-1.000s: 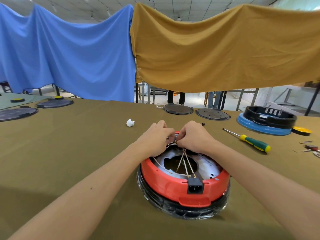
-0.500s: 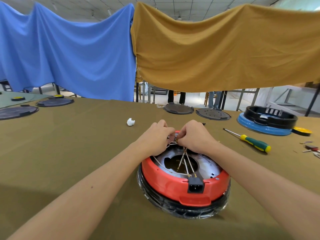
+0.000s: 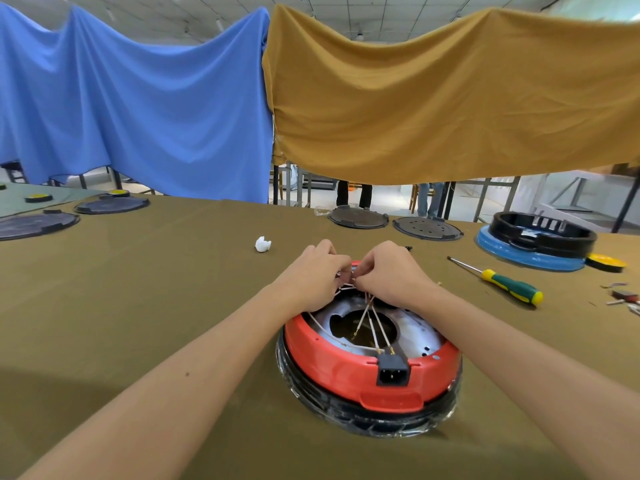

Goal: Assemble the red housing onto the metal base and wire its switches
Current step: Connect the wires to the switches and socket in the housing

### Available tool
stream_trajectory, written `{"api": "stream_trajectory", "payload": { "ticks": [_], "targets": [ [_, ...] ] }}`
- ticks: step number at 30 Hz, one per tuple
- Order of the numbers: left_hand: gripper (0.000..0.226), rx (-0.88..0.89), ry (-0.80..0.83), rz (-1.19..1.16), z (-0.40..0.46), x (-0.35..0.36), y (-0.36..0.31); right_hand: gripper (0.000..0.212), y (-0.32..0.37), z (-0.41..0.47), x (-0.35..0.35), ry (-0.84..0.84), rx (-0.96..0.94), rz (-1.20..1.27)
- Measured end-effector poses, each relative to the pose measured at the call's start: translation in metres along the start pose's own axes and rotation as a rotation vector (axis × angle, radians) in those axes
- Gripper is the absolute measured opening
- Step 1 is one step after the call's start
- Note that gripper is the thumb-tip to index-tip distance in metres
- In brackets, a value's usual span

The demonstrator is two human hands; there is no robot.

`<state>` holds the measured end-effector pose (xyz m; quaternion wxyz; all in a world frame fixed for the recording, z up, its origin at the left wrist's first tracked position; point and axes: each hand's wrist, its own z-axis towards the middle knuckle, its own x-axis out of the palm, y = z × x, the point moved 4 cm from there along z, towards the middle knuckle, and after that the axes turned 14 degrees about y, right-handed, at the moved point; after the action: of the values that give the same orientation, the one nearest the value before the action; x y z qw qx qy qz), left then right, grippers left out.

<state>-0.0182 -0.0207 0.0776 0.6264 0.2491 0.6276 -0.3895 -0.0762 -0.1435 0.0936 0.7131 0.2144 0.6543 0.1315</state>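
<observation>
Red housing (image 3: 349, 370): fingers of both hands (image 3: 313, 280) (image 3: 389, 277) pinch wires (image 3: 372, 318) at far rim

The red housing (image 3: 349, 370) sat as a ring on the metal base (image 3: 420, 336), a shiny plate with a round hole in its middle. A black socket (image 3: 392, 370) faced out at the housing's 6 o'clock edge. Thin pale wires (image 3: 375, 323) ran from the socket across the hole toward 12 o'clock, where they were hidden under curled fingers (image 3: 360, 273).
</observation>
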Motion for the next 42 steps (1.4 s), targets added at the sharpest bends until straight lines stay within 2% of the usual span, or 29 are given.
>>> {"api": "stream_trajectory", "payload": {
  "ticks": [6,9,13,42],
  "targets": [
    [0.012,0.004,-0.008,0.001,0.0011,0.0006,0.0005,0.009,-0.0064,-0.002,-0.0037,0.011,0.04,-0.044],
    [0.01,0.008,0.001,-0.004,0.0007,0.0002,0.0005,0.017,-0.0046,-0.0013,-0.0002,0.025,0.037,-0.062],
    [0.012,0.005,0.003,0.006,0.0006,0.0,-0.0004,0.008,-0.0037,-0.0004,0.0025,0.034,0.022,-0.075],
    [0.012,0.008,0.011,-0.019,0.0028,0.0005,0.0015,0.01,-0.0051,0.0,0.0027,0.029,-0.02,-0.067]
  ]
}}
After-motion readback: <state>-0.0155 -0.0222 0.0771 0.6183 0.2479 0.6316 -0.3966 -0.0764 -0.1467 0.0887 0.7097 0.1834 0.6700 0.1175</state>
